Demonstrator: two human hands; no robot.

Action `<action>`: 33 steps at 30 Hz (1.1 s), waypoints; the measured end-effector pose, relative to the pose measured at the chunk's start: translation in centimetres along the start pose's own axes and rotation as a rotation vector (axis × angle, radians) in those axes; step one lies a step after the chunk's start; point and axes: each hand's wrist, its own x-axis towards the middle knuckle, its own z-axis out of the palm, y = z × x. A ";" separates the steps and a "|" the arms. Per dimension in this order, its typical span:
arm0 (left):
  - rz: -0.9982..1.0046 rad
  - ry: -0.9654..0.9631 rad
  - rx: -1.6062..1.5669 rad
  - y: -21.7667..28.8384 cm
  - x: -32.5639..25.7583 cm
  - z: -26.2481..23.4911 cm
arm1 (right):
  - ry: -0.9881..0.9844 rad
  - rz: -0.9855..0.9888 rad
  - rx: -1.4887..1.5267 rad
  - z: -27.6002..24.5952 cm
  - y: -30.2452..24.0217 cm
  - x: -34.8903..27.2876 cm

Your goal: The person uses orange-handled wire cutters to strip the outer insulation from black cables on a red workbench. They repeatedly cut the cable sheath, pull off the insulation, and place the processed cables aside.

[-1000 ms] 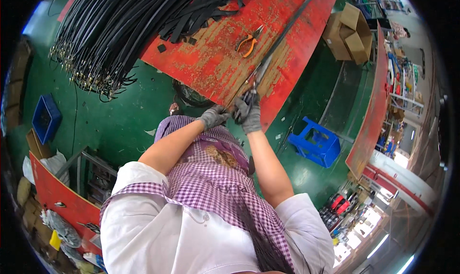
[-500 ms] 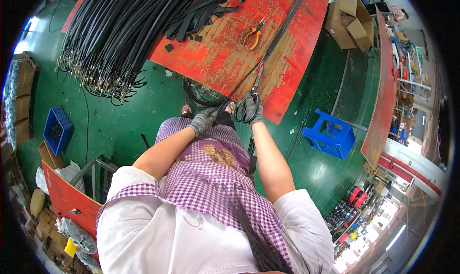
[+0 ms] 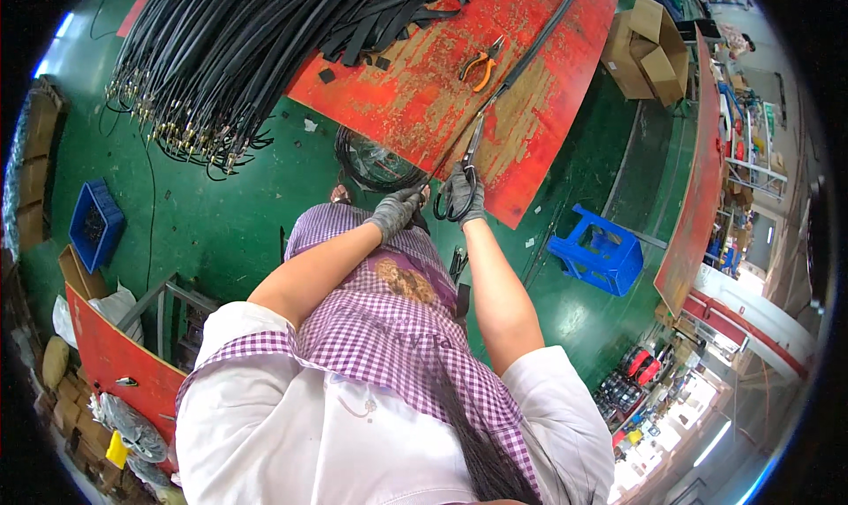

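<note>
My left hand, in a grey glove, pinches the near end of a long black cable that runs away across the worn red worktable. Close beside it, my right hand, also gloved, grips large black-handled scissors whose blades point up along the cable at the table's near edge. Both hands sit just in front of the table edge, above my checked apron.
Orange-handled pliers lie on the table. A big bundle of black cables with metal ends hangs over its left end. A black coil lies on the green floor. A blue stool, blue crate and cardboard boxes stand around.
Both hands have drawn back from the table edge toward my body, keeping the cable end and scissors together. The view has tilted slightly.
</note>
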 end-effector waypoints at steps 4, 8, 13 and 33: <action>-0.017 -0.020 -0.112 1.8 -1.5 0.1 | 0.034 -0.083 0.050 -0.4 0.9 1.7; -0.053 -0.048 -0.251 2.8 -2.1 -0.3 | 0.117 -0.170 -0.159 -0.8 -0.4 4.3; 0.013 -0.088 -0.438 -0.6 1.0 0.0 | 0.070 -0.100 -0.193 -1.4 -0.8 6.9; -0.051 -0.006 -0.237 -0.2 3.7 1.8 | -0.004 -0.063 -0.028 -1.6 -0.4 6.8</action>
